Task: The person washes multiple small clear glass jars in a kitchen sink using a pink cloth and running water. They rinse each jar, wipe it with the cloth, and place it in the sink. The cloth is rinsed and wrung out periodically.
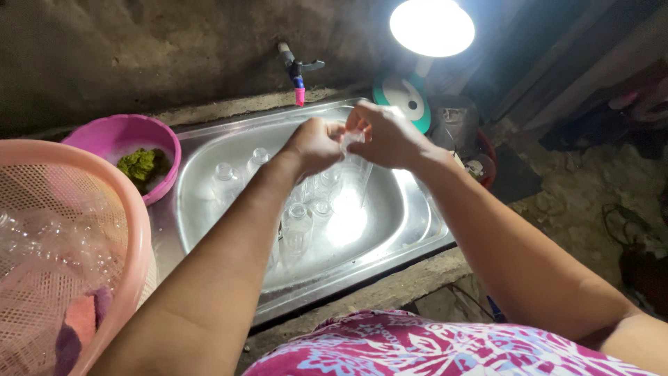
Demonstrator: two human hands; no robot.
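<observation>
Clear glass (352,139), small and see-through, sits between both hands above the steel sink (417,223), close to the middle of the view and a little toward 12 o'clock. The left hand (313,145) has its fingers curled in tight against the glass from the 9 o'clock side, and the right hand (386,136) meets it from 3 o'clock, fingers bent and closed on the rim; the two hands touch each other over it. How much of the glass each hand covers cannot be told, as glare and fingers hide most of it.

Below the hands, more clear glasses (306,216) lie in the sink basin, some on their sides, in a bright patch of reflected light. At 12 o'clock a tap (298,73) with a pink spout sticks out of the dark wall. A lit lamp (431,28) glows at 1 o'clock. At 9 o'clock a purple bowl (104,136) holds a green scrubbing pad (142,165), and at 8 o'clock a pink mesh basket (132,230) holds clear plastic. A floral garment (431,348) shows at 6 o'clock.
</observation>
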